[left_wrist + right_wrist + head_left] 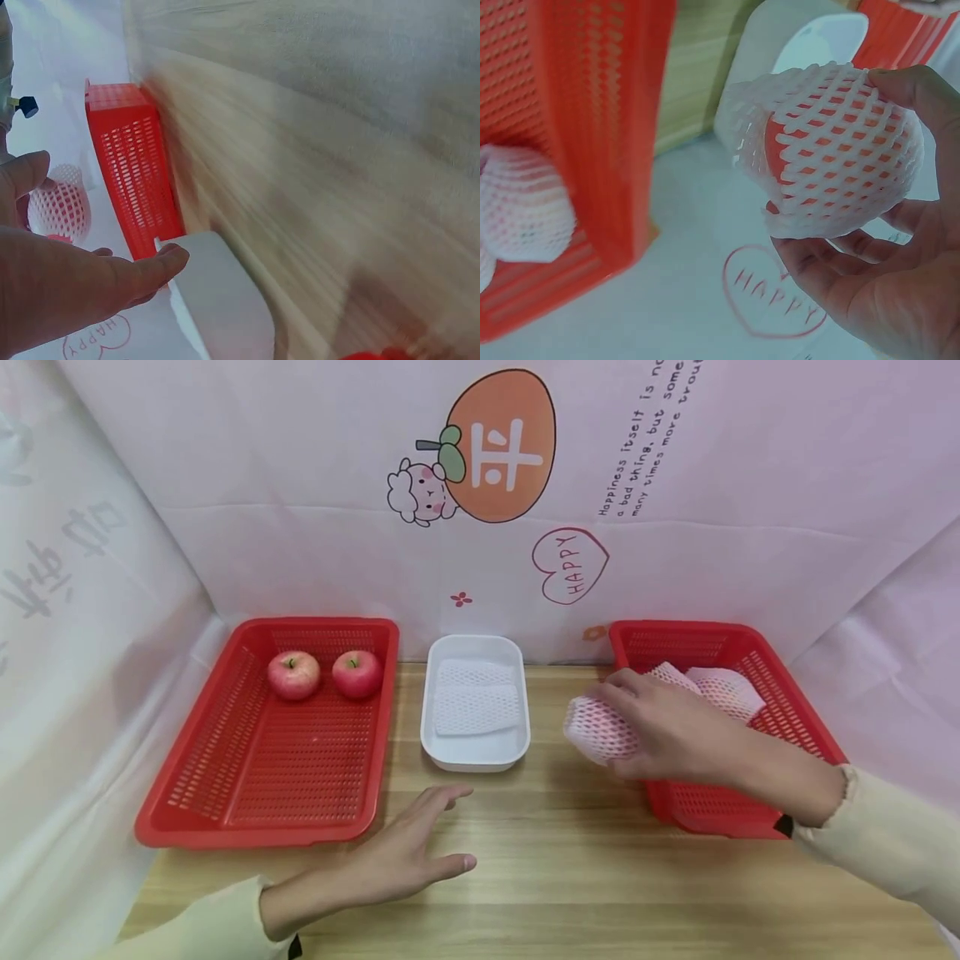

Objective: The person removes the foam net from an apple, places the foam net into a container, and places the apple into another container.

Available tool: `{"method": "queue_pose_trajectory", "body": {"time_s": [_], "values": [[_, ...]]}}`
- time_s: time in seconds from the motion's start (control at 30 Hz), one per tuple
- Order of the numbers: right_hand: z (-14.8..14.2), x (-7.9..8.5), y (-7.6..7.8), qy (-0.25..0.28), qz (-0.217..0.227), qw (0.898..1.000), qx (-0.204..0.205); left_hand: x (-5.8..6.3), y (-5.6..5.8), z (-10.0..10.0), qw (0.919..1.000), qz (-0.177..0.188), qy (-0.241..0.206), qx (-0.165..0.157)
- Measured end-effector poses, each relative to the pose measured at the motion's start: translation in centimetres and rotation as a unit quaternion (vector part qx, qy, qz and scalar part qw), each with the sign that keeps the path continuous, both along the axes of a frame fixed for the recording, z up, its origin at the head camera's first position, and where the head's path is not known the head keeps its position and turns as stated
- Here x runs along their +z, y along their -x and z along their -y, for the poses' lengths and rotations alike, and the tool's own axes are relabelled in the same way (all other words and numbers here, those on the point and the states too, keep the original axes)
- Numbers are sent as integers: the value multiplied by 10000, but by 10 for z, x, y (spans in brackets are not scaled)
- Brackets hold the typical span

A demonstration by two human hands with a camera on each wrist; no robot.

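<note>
- Net-wrapped fruit point(600, 731), in the head view: gripped by the right hand point(663, 727), between the white tray point(476, 767) and the right red basket point(682, 643); the left hand point(397, 852) holds nothing, fingers extended.
- Left wrist view: the fruit shows beyond the left hand — in the other hand's grip.
- Right wrist view: thumb and fingers clasp the fruit — bare red shows at the net's gap, away from the palm.

My left hand point(393, 860) is hovering, its left fingers point(431, 799) stretching out loosely and its left thumb point(452, 867) standing apart. My right hand point(667, 727) (sitting higher in the head view) is gripping, its right thumb point(900, 84) and right fingers point(814, 266) curling round, my right forearm point(787, 777) slanting inward.
</note>
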State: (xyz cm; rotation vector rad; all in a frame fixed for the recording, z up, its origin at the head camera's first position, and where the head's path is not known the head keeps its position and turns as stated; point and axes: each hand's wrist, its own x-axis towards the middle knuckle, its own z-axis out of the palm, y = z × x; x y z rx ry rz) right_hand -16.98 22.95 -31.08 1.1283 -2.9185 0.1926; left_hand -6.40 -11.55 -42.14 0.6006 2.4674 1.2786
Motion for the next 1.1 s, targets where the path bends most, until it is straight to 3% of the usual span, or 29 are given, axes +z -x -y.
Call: {"method": "queue_pose_trajectory", "body": {"time_s": [0.27,0.6,0.87,1.1], "values": [[26,-16,-8,-77,157,9990,403,-10,-3,-1,9997,149,-144,144],[50,-48,-20,-273,351,9940,997,-21,-6,2,9989,216,-353,231],[68,-73,-29,-369,433,9921,1117,-32,-7,6,9924,602,-1059,178],[81,-92,-33,-368,518,9901,1254,-35,-7,7,9907,616,-1165,343]]}}
